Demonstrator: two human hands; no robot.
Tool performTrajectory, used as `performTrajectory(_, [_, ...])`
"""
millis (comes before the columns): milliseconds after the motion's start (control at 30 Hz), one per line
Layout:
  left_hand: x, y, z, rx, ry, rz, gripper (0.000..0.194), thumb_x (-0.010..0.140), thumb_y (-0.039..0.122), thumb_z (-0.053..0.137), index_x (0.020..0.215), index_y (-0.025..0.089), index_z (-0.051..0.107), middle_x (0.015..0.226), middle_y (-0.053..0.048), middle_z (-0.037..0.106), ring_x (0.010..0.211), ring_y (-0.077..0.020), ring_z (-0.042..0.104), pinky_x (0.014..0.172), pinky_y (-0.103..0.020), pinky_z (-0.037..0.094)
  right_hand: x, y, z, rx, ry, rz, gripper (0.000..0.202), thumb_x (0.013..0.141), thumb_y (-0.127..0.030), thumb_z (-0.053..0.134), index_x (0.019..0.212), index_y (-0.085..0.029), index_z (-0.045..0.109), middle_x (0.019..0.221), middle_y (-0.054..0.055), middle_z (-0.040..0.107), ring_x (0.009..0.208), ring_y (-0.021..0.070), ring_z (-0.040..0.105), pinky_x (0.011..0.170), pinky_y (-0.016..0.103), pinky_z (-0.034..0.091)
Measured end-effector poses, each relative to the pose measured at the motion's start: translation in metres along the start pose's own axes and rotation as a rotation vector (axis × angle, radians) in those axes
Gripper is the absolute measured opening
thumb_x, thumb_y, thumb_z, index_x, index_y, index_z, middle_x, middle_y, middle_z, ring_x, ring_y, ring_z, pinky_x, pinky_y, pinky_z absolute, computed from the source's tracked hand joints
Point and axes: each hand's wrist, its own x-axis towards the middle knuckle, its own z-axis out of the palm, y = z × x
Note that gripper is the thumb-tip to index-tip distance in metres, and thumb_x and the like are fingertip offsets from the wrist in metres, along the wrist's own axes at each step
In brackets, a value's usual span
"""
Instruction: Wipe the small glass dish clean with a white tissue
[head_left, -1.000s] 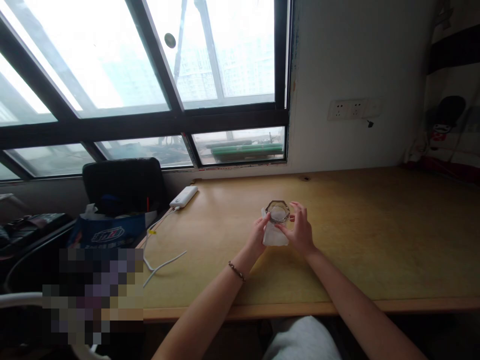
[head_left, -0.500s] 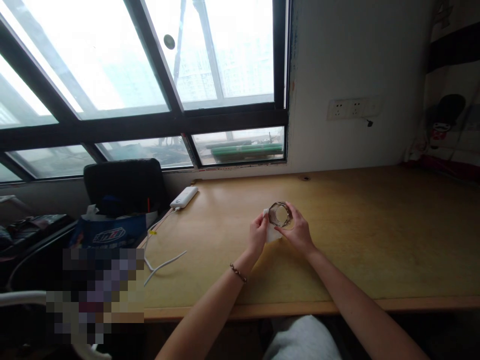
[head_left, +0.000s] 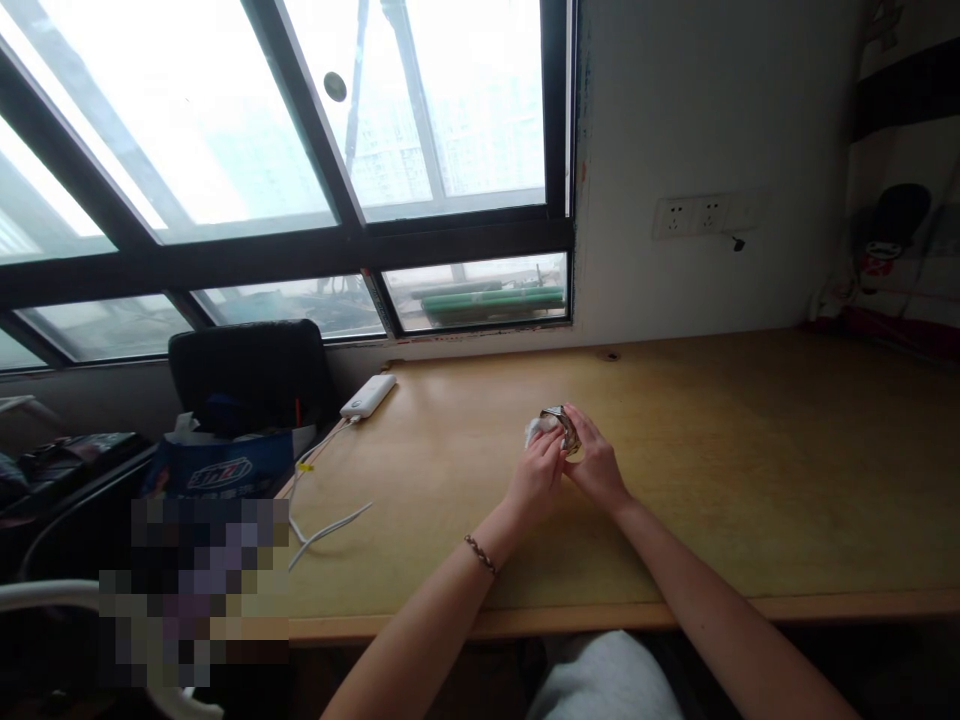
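In my right hand (head_left: 598, 466) is a faceted clear glass (head_left: 571, 434), its mouth tilted toward me above the desk. The thumb and fingers of that hand curve round the right side of the glass. My left hand (head_left: 535, 480) is closed on a crumpled white tissue (head_left: 541, 427). Its fingers lie over the glass's open mouth at the left, with the tissue bunched against the rim. Fingers and tissue hide much of the glass's inside; how deep the tissue reaches cannot be made out.
On the wooden desk (head_left: 750, 480), a white power bank (head_left: 369, 397) lies at the back left with a white cable (head_left: 330, 527) running from it. A black chair (head_left: 251, 370) holding a blue bag (head_left: 217, 468) stands left of the desk. Wall sockets (head_left: 691, 214) are behind.
My left hand has shifted right and up, from beside the glass to over its mouth. The tissue, which hung flatter before, is now bunched at the rim. My right hand stays nearly in place.
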Motion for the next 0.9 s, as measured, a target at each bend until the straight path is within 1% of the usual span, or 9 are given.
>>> performTrajectory(67, [0.000, 0.000, -0.001, 0.017, -0.016, -0.021, 0.026, 0.085, 0.021, 0.028, 0.096, 0.014, 0.052, 0.102, -0.011, 0.055, 0.098, -0.0186, 0.049, 0.089, -0.038, 0.039, -0.001, 0.000, 0.000, 0.011, 0.004, 0.007, 0.064, 0.062, -0.016, 0.054, 0.123, -0.020, 0.036, 0.126, 0.006, 0.041, 0.117, 0.0202, 0.036, 0.099, 0.035, 0.030])
performTrajectory(133, [0.001, 0.000, -0.004, 0.059, -0.036, -0.026, 0.026, 0.085, 0.022, 0.028, 0.082, 0.015, 0.052, 0.084, -0.008, 0.057, 0.082, -0.0162, 0.053, 0.083, -0.035, 0.042, -0.001, -0.001, 0.001, 0.025, 0.026, 0.040, 0.064, 0.061, -0.018, 0.056, 0.122, -0.019, 0.038, 0.124, 0.008, 0.043, 0.115, 0.0212, 0.038, 0.098, 0.036, 0.031])
performTrajectory(233, [0.004, 0.001, -0.009, 0.182, -0.052, 0.007, 0.026, 0.085, 0.022, 0.028, 0.070, 0.017, 0.049, 0.066, -0.004, 0.053, 0.068, -0.0135, 0.053, 0.089, -0.038, 0.037, -0.001, -0.001, 0.004, 0.053, 0.052, 0.099, 0.063, 0.059, -0.020, 0.059, 0.119, -0.017, 0.041, 0.120, 0.009, 0.047, 0.110, 0.0225, 0.043, 0.095, 0.037, 0.034])
performTrajectory(333, [0.008, 0.004, -0.014, 0.312, -0.060, 0.015, 0.025, 0.084, 0.023, 0.029, 0.070, 0.017, 0.048, 0.067, -0.003, 0.053, 0.068, -0.0130, 0.053, 0.097, -0.041, 0.026, 0.000, 0.000, 0.005, 0.095, 0.064, 0.147, 0.063, 0.057, -0.021, 0.060, 0.118, -0.016, 0.042, 0.118, 0.010, 0.049, 0.107, 0.0225, 0.046, 0.093, 0.036, 0.036])
performTrajectory(433, [0.009, 0.007, -0.015, 0.360, -0.051, -0.007, 0.022, 0.084, 0.027, 0.032, 0.079, 0.016, 0.050, 0.080, -0.006, 0.056, 0.080, -0.0159, 0.055, 0.100, -0.043, 0.020, 0.000, 0.002, 0.006, 0.164, 0.050, 0.188, 0.064, 0.057, -0.022, 0.061, 0.118, -0.016, 0.042, 0.119, 0.010, 0.048, 0.107, 0.0228, 0.047, 0.092, 0.036, 0.038])
performTrajectory(567, [0.007, 0.010, -0.014, 0.277, -0.047, -0.026, 0.026, 0.083, 0.029, 0.033, 0.097, 0.013, 0.048, 0.098, -0.011, 0.056, 0.094, -0.0188, 0.052, 0.102, -0.043, 0.016, -0.003, 0.006, 0.009, 0.273, -0.025, 0.232, 0.062, 0.057, -0.019, 0.060, 0.117, -0.017, 0.044, 0.116, 0.009, 0.051, 0.102, 0.0223, 0.050, 0.087, 0.035, 0.042])
performTrajectory(667, [0.005, 0.010, -0.016, 0.160, -0.070, -0.009, 0.026, 0.084, 0.026, 0.031, 0.099, 0.014, 0.048, 0.099, -0.010, 0.056, 0.096, -0.0179, 0.051, 0.101, -0.043, 0.017, -0.005, 0.009, 0.013, 0.376, -0.073, 0.281, 0.061, 0.057, -0.016, 0.059, 0.117, -0.016, 0.044, 0.111, 0.009, 0.054, 0.096, 0.0213, 0.054, 0.081, 0.033, 0.046])
performTrajectory(800, [0.004, 0.005, -0.021, 0.001, -0.117, 0.013, 0.025, 0.085, 0.024, 0.027, 0.085, 0.016, 0.051, 0.081, -0.004, 0.058, 0.078, -0.0136, 0.055, 0.100, -0.039, 0.021, -0.007, 0.012, 0.018, 0.506, -0.094, 0.339, 0.067, 0.055, -0.019, 0.064, 0.118, -0.014, 0.042, 0.106, 0.010, 0.057, 0.093, 0.0212, 0.056, 0.079, 0.032, 0.047])
performTrajectory(900, [0.005, 0.001, -0.022, -0.076, -0.087, -0.011, 0.029, 0.086, 0.024, 0.024, 0.076, 0.017, 0.050, 0.070, -0.002, 0.056, 0.067, -0.0120, 0.052, 0.097, -0.037, 0.027, -0.007, 0.011, 0.019, 0.541, -0.095, 0.384, 0.071, 0.054, -0.024, 0.067, 0.118, -0.014, 0.041, 0.103, 0.010, 0.058, 0.091, 0.0216, 0.056, 0.079, 0.033, 0.047])
